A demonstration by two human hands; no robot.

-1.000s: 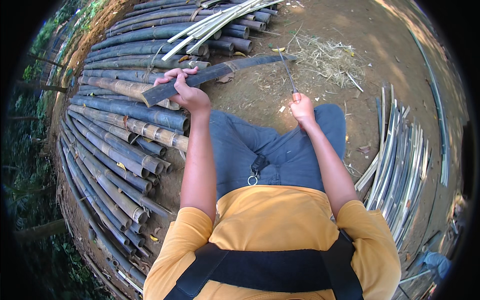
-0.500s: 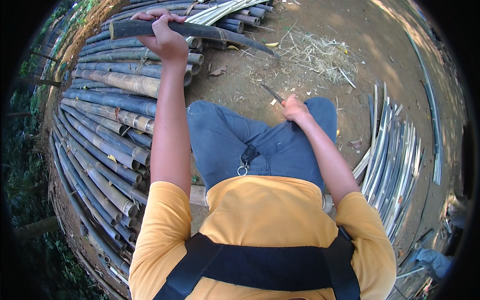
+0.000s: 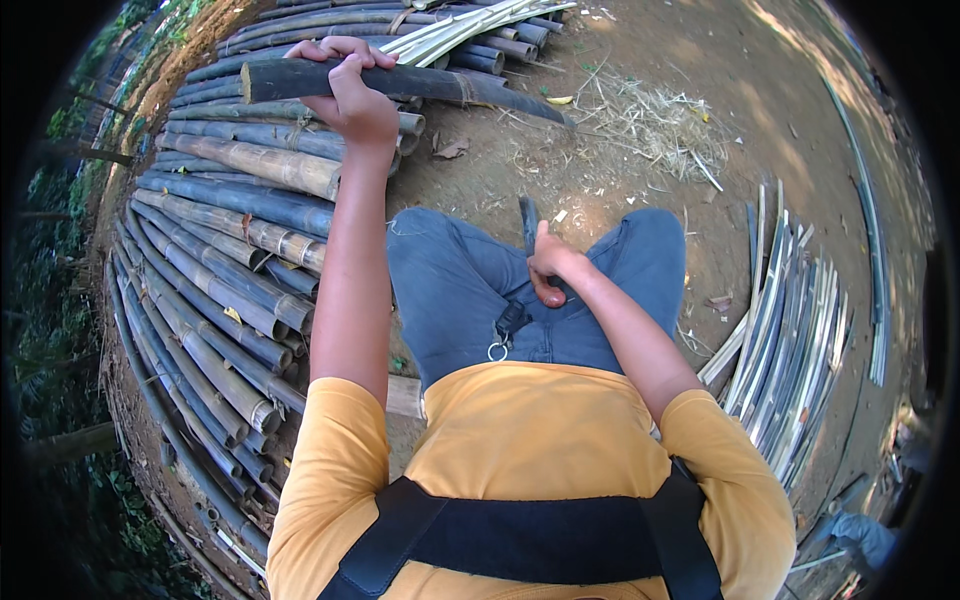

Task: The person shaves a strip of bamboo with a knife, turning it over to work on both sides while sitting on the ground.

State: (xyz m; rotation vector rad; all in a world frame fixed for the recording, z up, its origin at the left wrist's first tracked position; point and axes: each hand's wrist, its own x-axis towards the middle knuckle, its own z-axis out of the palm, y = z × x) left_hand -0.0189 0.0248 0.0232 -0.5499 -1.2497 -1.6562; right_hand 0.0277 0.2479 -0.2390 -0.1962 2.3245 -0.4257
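Observation:
My left hand (image 3: 362,108) is stretched out at the far left with its fingers wrapped round a dark length of bamboo (image 3: 430,82). The piece lies across, its pale cut end to the left and its tapering end reaching right over bare ground. Low over my lap, my right hand (image 3: 556,262) grips a knife (image 3: 529,220) by its handle. The dark blade points away from me, apart from the bamboo. Most of the handle is hidden in my fist.
Bamboo poles (image 3: 235,205) are stacked along the left, with pale split strips (image 3: 470,27) on top at the back. A heap of shavings (image 3: 655,125) lies on the ground ahead. Bundled bamboo strips (image 3: 780,340) lie to my right, and long thin lengths (image 3: 868,230) farther right.
My right hand has come left and closer to my body, off the right thigh. The knife blade has swung to point more straight ahead. My left hand keeps its hold on the bamboo.

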